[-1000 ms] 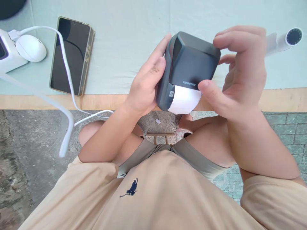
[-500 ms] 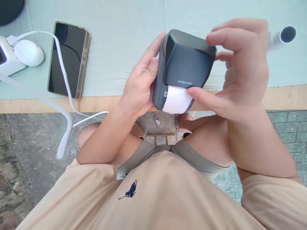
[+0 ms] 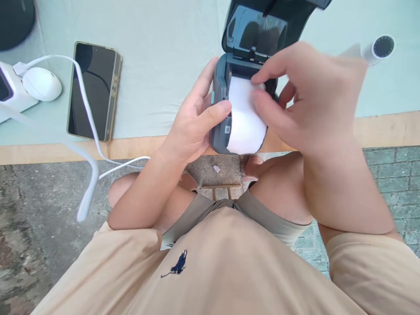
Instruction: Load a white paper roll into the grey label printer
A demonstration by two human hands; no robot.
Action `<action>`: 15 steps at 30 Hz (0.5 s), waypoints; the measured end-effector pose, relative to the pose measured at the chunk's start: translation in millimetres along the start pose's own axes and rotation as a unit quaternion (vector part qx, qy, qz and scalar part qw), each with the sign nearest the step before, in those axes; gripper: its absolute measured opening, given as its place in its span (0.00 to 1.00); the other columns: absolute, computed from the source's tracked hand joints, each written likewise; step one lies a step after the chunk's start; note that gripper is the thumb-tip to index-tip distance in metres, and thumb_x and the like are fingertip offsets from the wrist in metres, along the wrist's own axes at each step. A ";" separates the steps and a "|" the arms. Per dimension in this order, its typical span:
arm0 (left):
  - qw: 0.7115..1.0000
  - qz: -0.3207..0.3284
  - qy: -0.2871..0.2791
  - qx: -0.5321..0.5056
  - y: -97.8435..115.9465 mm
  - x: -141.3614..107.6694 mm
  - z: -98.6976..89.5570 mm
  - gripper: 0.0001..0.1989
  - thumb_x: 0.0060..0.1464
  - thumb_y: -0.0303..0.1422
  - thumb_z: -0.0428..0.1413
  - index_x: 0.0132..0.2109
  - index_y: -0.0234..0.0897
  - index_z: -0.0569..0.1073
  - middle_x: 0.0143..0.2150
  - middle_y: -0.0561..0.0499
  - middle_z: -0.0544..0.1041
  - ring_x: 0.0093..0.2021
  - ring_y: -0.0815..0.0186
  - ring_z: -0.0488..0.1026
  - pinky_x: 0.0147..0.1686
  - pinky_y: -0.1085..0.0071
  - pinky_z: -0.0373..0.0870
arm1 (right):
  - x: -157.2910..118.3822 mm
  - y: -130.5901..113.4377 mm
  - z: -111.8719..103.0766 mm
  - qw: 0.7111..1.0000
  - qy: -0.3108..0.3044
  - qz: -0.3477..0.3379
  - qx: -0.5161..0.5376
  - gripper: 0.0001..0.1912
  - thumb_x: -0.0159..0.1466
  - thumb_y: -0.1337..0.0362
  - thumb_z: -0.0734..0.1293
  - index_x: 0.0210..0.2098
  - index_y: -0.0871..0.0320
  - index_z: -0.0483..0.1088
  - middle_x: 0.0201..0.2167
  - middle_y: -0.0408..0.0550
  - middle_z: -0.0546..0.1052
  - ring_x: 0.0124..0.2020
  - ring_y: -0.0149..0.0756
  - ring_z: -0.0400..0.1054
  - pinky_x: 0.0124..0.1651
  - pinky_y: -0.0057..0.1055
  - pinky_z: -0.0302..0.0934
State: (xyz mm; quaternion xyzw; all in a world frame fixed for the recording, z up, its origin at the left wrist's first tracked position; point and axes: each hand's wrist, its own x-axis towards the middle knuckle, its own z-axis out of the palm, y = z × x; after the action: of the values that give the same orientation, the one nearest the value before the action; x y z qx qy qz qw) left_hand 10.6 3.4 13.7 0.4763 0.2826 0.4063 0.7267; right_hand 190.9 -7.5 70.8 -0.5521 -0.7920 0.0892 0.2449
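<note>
My left hand (image 3: 192,120) is wrapped around the left side of a dark label printer (image 3: 218,142), its thumb lying on the near rim. The printer's lid (image 3: 298,22) is swung up and back, baring the paper compartment. Inside sits a white paper roll (image 3: 244,116), its loose end curling over the printer's front edge. My right hand (image 3: 308,96) reaches in from the right, with thumb and forefinger closed at the roll's right side. Its other fingers are partly hidden behind the thumb, and the hand is slightly blurred.
A phone (image 3: 92,92) lies on the cloth-covered table (image 3: 164,39) to the left. Beside it are a white rounded case (image 3: 42,84) and a white device (image 3: 15,87) with a cable (image 3: 83,92) hanging over the wooden edge. A white cylinder (image 3: 372,52) stands at right.
The printer's lid has gone from shut to raised, exposing the paper roll. My right hand has moved left from the lid and paper end to the roll. My left thumb has shifted onto the rim.
</note>
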 end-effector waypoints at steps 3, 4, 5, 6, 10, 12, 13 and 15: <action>0.999 0.021 -0.010 0.024 -3.8 -0.1 -1.6 0.38 0.46 0.46 0.56 0.62 0.49 0.50 0.59 0.54 0.66 0.64 0.56 0.61 0.54 0.60 0.70 | 4.3 1.7 -7.5 0.994 -0.107 0.013 -0.032 0.14 0.57 0.57 0.63 0.43 0.51 0.66 0.37 0.36 0.73 0.29 0.25 0.64 0.32 0.28 0.56; 0.999 0.027 -0.013 0.033 -4.6 -0.5 -2.2 0.37 0.47 0.47 0.55 0.62 0.48 0.51 0.59 0.54 0.65 0.65 0.57 0.59 0.56 0.60 0.68 | 5.4 1.6 -10.0 0.990 -0.130 0.023 -0.043 0.16 0.58 0.56 0.62 0.46 0.50 0.64 0.38 0.36 0.72 0.30 0.25 0.64 0.33 0.28 0.57; 0.999 0.030 -0.014 0.040 -5.0 -1.2 -2.7 0.36 0.48 0.46 0.55 0.62 0.48 0.52 0.60 0.55 0.63 0.66 0.58 0.57 0.59 0.60 0.64 | 6.3 1.4 -12.0 0.987 -0.148 0.030 -0.054 0.18 0.58 0.55 0.62 0.47 0.49 0.64 0.38 0.36 0.72 0.30 0.25 0.65 0.33 0.28 0.58; 0.998 0.038 -0.015 0.045 -5.4 -2.0 -3.1 0.36 0.48 0.47 0.55 0.62 0.47 0.53 0.61 0.55 0.63 0.67 0.59 0.55 0.62 0.61 0.61 | 6.8 1.3 -13.2 0.984 -0.162 0.035 -0.063 0.19 0.58 0.55 0.62 0.48 0.49 0.64 0.37 0.36 0.72 0.29 0.25 0.64 0.33 0.28 0.57; 0.997 0.018 -0.001 0.076 -5.3 -6.2 -2.4 0.39 0.47 0.51 0.55 0.63 0.52 0.50 0.58 0.56 0.66 0.66 0.57 0.57 0.57 0.61 0.65 | 5.3 1.9 -12.1 0.987 -0.154 0.025 -0.028 0.21 0.52 0.58 0.69 0.45 0.49 0.65 0.36 0.35 0.74 0.24 0.22 0.60 0.28 0.29 0.55; 0.996 -0.018 0.016 0.081 -4.3 -7.4 -0.6 0.40 0.49 0.51 0.52 0.65 0.55 0.43 0.52 0.56 0.70 0.61 0.54 0.65 0.48 0.60 0.71 | 2.7 2.5 -11.4 0.993 -0.118 0.012 0.029 0.22 0.50 0.60 0.71 0.45 0.50 0.65 0.37 0.36 0.74 0.22 0.19 0.59 0.26 0.28 0.56; 0.996 -0.034 0.025 0.076 -3.6 -7.4 0.3 0.40 0.50 0.51 0.50 0.65 0.55 0.40 0.50 0.55 0.71 0.60 0.54 0.67 0.46 0.60 0.72 | 1.4 2.8 -11.9 0.993 -0.097 0.005 0.064 0.22 0.50 0.61 0.71 0.44 0.51 0.66 0.37 0.37 0.74 0.22 0.18 0.59 0.24 0.27 0.55; 0.998 -0.030 0.028 0.042 -2.3 -6.0 1.7 0.40 0.49 0.49 0.52 0.64 0.53 0.41 0.51 0.55 0.71 0.58 0.55 0.68 0.44 0.62 0.73 | -0.2 4.5 -14.6 0.987 -0.057 0.005 0.148 0.21 0.50 0.62 0.71 0.43 0.54 0.66 0.39 0.39 0.73 0.27 0.19 0.65 0.22 0.24 0.53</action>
State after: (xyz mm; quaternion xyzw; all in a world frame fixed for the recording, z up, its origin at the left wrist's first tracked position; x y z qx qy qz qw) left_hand 9.6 -3.0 12.4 0.4857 0.3340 0.3857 0.7098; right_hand 201.7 -7.9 81.5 -0.5078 -0.7798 0.2384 0.2780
